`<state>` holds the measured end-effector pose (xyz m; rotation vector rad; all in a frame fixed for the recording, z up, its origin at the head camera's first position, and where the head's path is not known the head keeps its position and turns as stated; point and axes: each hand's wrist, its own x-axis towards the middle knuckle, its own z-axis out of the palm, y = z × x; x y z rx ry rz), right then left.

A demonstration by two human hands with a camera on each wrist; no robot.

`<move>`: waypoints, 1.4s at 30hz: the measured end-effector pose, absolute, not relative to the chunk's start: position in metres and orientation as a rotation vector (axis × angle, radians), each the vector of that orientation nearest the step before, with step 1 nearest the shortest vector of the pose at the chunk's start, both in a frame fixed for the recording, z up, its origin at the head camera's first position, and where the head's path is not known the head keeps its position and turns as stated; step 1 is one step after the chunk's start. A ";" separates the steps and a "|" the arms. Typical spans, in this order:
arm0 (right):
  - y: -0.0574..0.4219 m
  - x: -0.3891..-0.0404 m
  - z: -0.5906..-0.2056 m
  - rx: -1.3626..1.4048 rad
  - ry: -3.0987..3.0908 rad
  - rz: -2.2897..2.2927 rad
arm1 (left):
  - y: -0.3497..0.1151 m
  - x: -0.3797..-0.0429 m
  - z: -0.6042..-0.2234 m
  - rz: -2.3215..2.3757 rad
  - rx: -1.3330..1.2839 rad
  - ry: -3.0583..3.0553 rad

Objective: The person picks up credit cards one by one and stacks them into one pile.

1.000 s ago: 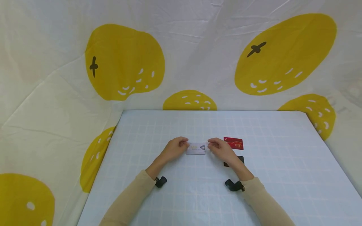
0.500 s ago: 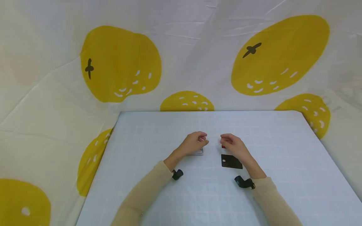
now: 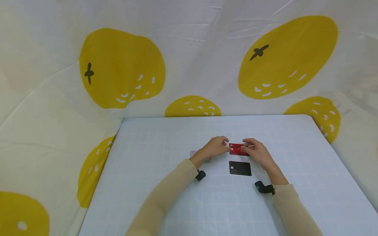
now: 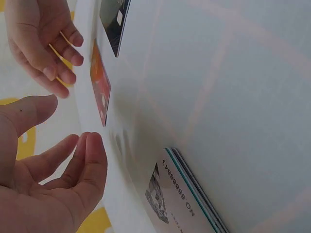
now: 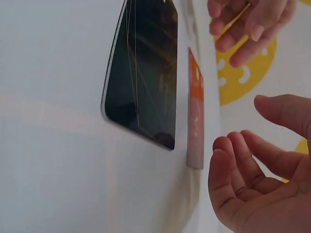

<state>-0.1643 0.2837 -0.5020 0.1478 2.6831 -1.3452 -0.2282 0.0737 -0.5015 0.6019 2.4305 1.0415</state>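
A red VIP card (image 3: 235,148) lies flat on the table between my two hands. At its left end is my left hand (image 3: 217,147), thumb and fingers parted and bent, holding nothing. My right hand (image 3: 259,152) hovers at the card's right end, also with a gap between thumb and fingers, as the right wrist view shows by the red card (image 5: 196,116). Just nearer to me lies a black card (image 3: 240,168). Under my left wrist, a small stack of cards with a white one on top (image 4: 177,194) is partly hidden in the head view.
A light checked cloth covers the table (image 3: 177,196). Behind and to the left hangs a white curtain (image 3: 200,65) with large yellow fruit prints. Each wrist carries a small black camera (image 3: 264,188).
Both hands have moved right, from the white card stack to the red card. The stack stays in place, now partly under my left wrist, and the black card has come into full view.
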 end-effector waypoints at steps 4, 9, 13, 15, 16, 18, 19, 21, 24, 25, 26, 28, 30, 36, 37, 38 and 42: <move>0.293 -0.167 -0.507 0.166 2.688 -1.318 | 0.083 -0.231 -0.502 0.931 0.570 2.460; 0.305 -0.171 -0.513 0.191 2.679 -1.243 | 0.090 -0.234 -0.505 0.798 0.588 2.476; 0.312 -0.173 -0.516 0.186 2.657 -1.194 | 0.091 -0.235 -0.505 0.725 0.623 2.458; 0.314 -0.174 -0.517 0.171 2.657 -1.158 | 0.092 -0.235 -0.506 0.698 0.626 2.458; 0.315 -0.175 -0.518 0.161 2.661 -1.138 | 0.092 -0.235 -0.506 0.688 0.625 2.461; 0.316 -0.176 -0.519 0.144 2.669 -1.098 | 0.093 -0.235 -0.507 0.674 0.616 2.467; 0.317 -0.177 -0.519 0.132 2.675 -1.079 | 0.094 -0.235 -0.507 0.665 0.609 2.471; 0.317 -0.178 -0.519 0.116 2.688 -1.043 | 0.094 -0.236 -0.508 0.655 0.598 2.482; 0.317 -0.178 -0.520 0.100 2.709 -1.016 | 0.095 -0.236 -0.509 0.658 0.596 2.499; 0.317 -0.179 -0.520 0.094 2.717 -1.009 | 0.096 -0.236 -0.509 0.660 0.592 2.502; 0.317 -0.179 -0.521 0.092 2.722 -1.002 | 0.096 -0.236 -0.510 0.664 0.591 2.504; 0.317 -0.179 -0.521 0.086 2.728 -0.999 | 0.096 -0.236 -0.510 0.669 0.588 2.506; 0.316 -0.179 -0.521 0.088 2.729 -1.001 | 0.095 -0.235 -0.509 0.670 0.579 2.502; 0.315 -0.176 -0.520 0.102 2.721 -1.035 | 0.095 -0.233 -0.505 0.681 0.577 2.504; 0.315 -0.176 -0.520 0.104 2.720 -1.040 | 0.095 -0.233 -0.505 0.685 0.579 2.506; 0.314 -0.176 -0.520 0.107 2.719 -1.047 | 0.095 -0.233 -0.505 0.692 0.583 2.507; 0.313 -0.175 -0.521 0.124 2.708 -1.078 | 0.095 -0.231 -0.506 0.731 0.595 2.516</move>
